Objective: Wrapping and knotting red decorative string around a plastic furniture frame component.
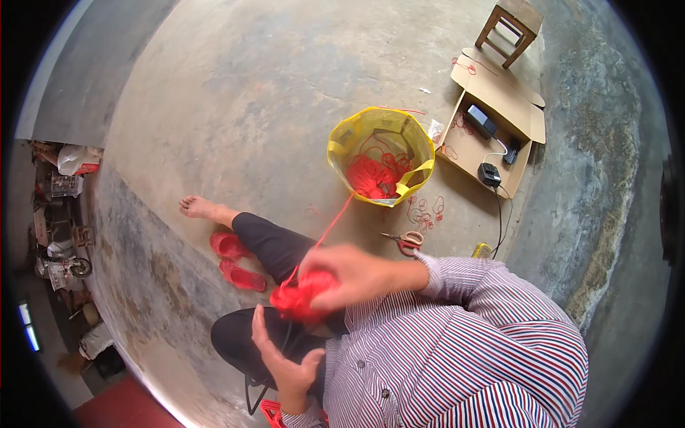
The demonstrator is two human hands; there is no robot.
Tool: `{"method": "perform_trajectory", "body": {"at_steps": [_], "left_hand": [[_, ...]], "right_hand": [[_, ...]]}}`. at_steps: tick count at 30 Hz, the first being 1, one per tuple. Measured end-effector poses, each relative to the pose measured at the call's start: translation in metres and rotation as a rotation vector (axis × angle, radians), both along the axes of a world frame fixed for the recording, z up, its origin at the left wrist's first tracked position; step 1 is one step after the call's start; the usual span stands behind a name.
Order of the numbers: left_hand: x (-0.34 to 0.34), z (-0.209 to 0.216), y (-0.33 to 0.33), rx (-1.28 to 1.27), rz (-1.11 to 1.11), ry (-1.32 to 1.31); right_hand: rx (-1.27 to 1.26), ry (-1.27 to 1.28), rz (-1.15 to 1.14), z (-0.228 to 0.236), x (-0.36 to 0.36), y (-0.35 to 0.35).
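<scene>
My right hand [355,274], smeared by motion, is wrapped round a bundle of red cord [296,301] above my lap. From the bundle a single red strand [334,225] runs up to a yellow-rimmed bag [341,139] standing open on the floor. Inside that bag lies a tangled heap of red cord [371,177]. Just below the bundle, my left hand [289,367] is open, its thumb spread away from the fingers, and nothing is in it.
Red-handled scissors [409,244] lie on the floor near loose red cord scraps [427,214]. An open cardboard box [464,153] holds a dark device and a black adapter [489,174] with cables. Red slippers [242,275] sit by my legs. A wooden stool [519,20] stands beyond the box.
</scene>
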State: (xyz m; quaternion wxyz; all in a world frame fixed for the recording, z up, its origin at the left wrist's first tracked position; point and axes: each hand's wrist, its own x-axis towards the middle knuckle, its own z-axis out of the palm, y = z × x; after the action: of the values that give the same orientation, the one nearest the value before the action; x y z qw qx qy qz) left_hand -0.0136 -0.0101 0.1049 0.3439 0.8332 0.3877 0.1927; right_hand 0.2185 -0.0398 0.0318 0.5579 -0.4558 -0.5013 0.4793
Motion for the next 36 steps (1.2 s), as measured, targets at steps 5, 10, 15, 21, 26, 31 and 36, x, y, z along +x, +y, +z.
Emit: {"method": "perform_trajectory", "body": {"at_steps": [5,10,15,21,26,31,36], "left_hand": [[0.0,-0.027,0.002,-0.356,0.136,0.006],[-0.061,-0.041,0.009,-0.329,0.419,-0.318],[-0.086,-0.031,0.018,-0.672,0.777,-0.884],[-0.104,-0.01,0.025,-0.805,0.601,-1.099],[-0.098,0.0,0.022,-0.735,0.558,-0.997],[-0.103,0.002,0.035,-0.743,0.553,-1.007],[-0.119,0.004,0.033,-0.636,0.606,-1.019]], "right_hand": [[-0.082,0.297,0.241,0.019,-0.03,-0.006],[-0.255,0.211,-0.247,-0.032,0.075,0.024],[-0.644,-0.202,-0.555,-0.181,0.186,0.041],[-0.718,-0.689,-0.075,-0.269,0.142,0.038],[-0.928,-0.695,-0.127,-0.273,0.117,0.049],[-0.857,-0.671,-0.353,-0.239,0.145,0.035],[-0.545,-0.711,-0.432,-0.217,0.188,0.041]]}}
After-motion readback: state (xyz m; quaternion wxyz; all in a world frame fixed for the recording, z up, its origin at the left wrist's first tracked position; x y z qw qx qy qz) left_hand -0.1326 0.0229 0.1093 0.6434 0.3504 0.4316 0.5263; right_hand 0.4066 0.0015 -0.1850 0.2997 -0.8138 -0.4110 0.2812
